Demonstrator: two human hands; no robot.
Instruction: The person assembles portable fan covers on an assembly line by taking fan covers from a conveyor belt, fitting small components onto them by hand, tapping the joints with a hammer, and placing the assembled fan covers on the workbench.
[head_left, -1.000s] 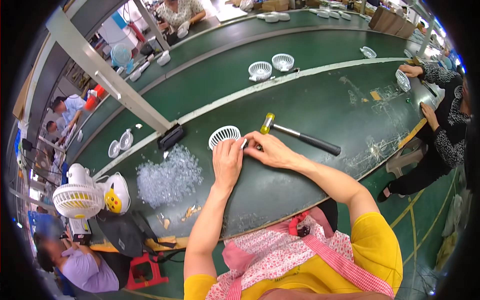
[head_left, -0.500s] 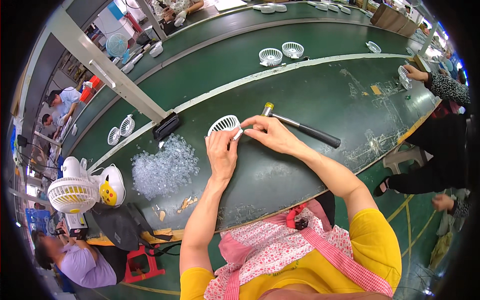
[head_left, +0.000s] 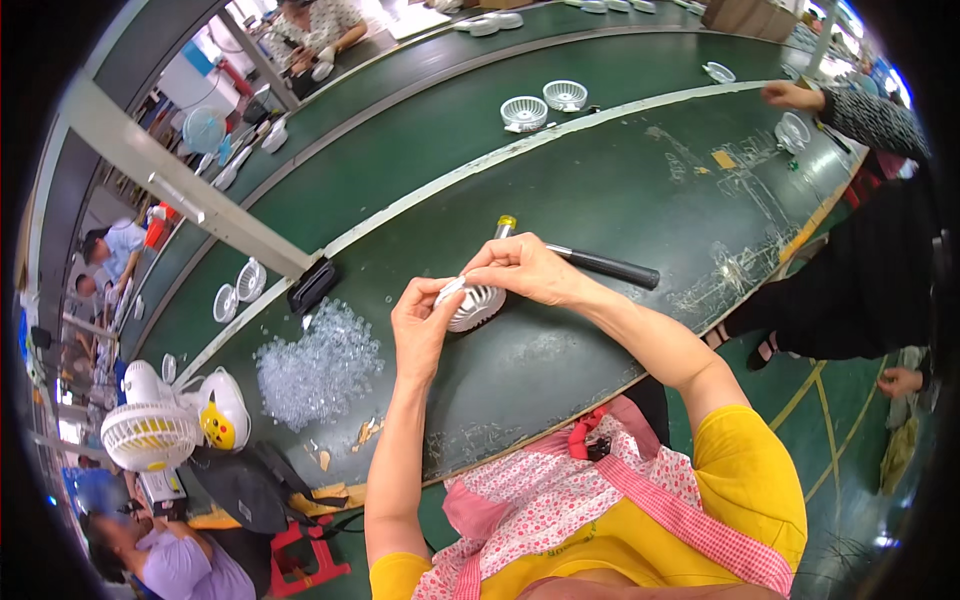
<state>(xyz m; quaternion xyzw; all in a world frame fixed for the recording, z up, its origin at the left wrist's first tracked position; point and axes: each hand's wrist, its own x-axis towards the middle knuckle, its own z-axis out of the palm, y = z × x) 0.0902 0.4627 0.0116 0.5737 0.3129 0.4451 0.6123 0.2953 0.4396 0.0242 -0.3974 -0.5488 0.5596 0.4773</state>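
Note:
A white slatted fan housing is tilted above the green bench between my hands. My left hand pinches its small projecting white part from the left, thumb toward the grille. The right hand has its thumb and fingertips closed on the same part from above. Anything tiny between those fingertips is hidden. Just behind my right hand lies a hammer with a black handle and a yellow head end. To the left of my left hand spreads a heap of small clear plastic pieces.
Two white fan housings stand on the conveyor beyond the bench. A post rises at the left. An assembled white fan and a dark bag sit near left. A co-worker's hand is at far right.
The fan housing has turned over and come nearer, its grille now below my fingers. My right fingers have closed onto it. At right, the co-worker's hand has left a housing.

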